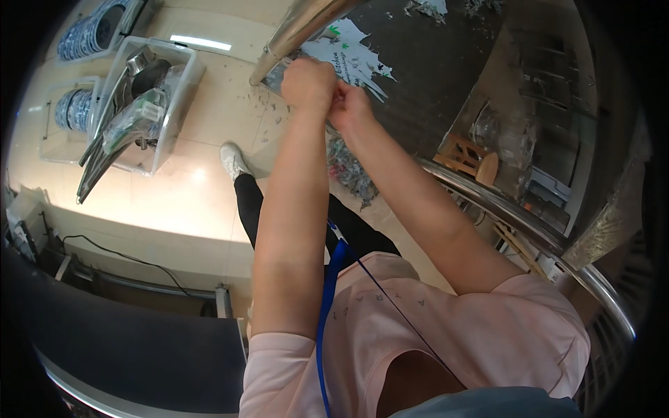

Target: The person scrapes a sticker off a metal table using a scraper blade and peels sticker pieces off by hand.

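My left hand [306,83] is closed, with its back toward me. Close against it is my right hand [350,108], its fingers curled in toward the left one. What they grip between them is hidden. Just beyond the hands, a torn whitish sheet [355,59] with green marks and dark lettering lies on a dark surface [425,83]. A metal post [300,31] stands beside my left hand.
Left on the floor, a clear bin [171,132] holds metal pieces and plastic bags. Near it are stacked blue-patterned dishes [87,38]. Grey shreds [352,171] lie below my hands. A curved metal rail [495,202] runs along the right, beside a wooden rack [463,155].
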Demonstrator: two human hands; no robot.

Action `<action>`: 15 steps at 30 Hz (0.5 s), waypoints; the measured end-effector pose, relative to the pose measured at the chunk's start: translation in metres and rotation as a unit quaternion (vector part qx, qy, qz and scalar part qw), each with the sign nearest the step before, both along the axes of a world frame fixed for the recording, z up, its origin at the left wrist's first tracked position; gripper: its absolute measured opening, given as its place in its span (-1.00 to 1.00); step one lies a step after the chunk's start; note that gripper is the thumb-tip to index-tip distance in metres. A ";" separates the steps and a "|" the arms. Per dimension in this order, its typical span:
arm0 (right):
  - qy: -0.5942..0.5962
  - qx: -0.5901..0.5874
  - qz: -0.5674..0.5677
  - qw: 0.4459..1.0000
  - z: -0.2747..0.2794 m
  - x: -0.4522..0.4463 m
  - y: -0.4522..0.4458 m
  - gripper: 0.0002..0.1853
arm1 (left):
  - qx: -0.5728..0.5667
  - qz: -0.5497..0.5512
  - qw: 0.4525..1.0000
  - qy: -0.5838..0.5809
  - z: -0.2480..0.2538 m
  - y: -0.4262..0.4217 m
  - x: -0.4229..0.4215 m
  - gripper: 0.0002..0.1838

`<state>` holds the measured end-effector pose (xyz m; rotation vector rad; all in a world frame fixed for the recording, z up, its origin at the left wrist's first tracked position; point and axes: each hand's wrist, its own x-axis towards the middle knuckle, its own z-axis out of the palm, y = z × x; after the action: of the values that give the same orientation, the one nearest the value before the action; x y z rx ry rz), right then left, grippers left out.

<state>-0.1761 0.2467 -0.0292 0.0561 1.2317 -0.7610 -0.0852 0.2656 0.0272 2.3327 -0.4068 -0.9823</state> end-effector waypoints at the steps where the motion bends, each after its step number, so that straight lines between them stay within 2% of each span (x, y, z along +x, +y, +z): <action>1: 0.003 0.003 0.008 1.000 0.004 0.000 0.003 -0.85 | -0.019 -0.002 1.000 -0.012 -0.002 0.003 -0.002 -0.65; 2: 0.004 0.005 0.016 1.000 0.008 -0.001 0.005 -0.84 | -0.038 -0.004 0.999 -0.026 -0.003 0.005 -0.004 -0.65; 5: 0.219 -0.026 0.219 0.951 0.062 -0.019 0.005 -0.81 | -0.104 0.001 0.993 -0.048 -0.013 0.020 -0.017 -0.69; 6: 0.364 -0.193 0.286 0.865 0.064 -0.022 -0.001 -0.80 | -0.126 0.006 0.991 -0.052 -0.018 0.027 -0.023 -0.71; 7: 0.486 -0.348 0.338 0.727 0.063 -0.023 -0.009 -0.77 | -0.164 0.031 0.986 -0.030 -0.019 0.037 -0.027 -0.71; 8: 0.578 -0.482 0.369 0.545 0.062 -0.022 -0.015 -0.74 | -0.201 0.055 0.978 -0.007 -0.019 0.047 -0.031 -0.69; 9: 0.602 -0.533 0.374 0.462 0.062 -0.015 -0.021 -0.75 | -0.237 0.078 0.968 0.016 -0.019 0.056 -0.035 -0.67; 12: 0.472 -0.647 0.445 0.400 0.057 0.021 -0.028 -0.67 | -0.207 0.165 0.963 0.048 -0.029 0.074 -0.040 -0.65; 15: 0.520 -0.525 0.523 0.424 0.057 0.050 -0.025 -0.67 | -0.203 0.183 0.961 0.042 -0.044 0.084 -0.035 -0.65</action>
<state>-0.1265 0.2218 0.0276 -2.3733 1.2706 -0.1788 -0.1202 0.3501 -0.0166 1.8966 -0.1185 -0.7333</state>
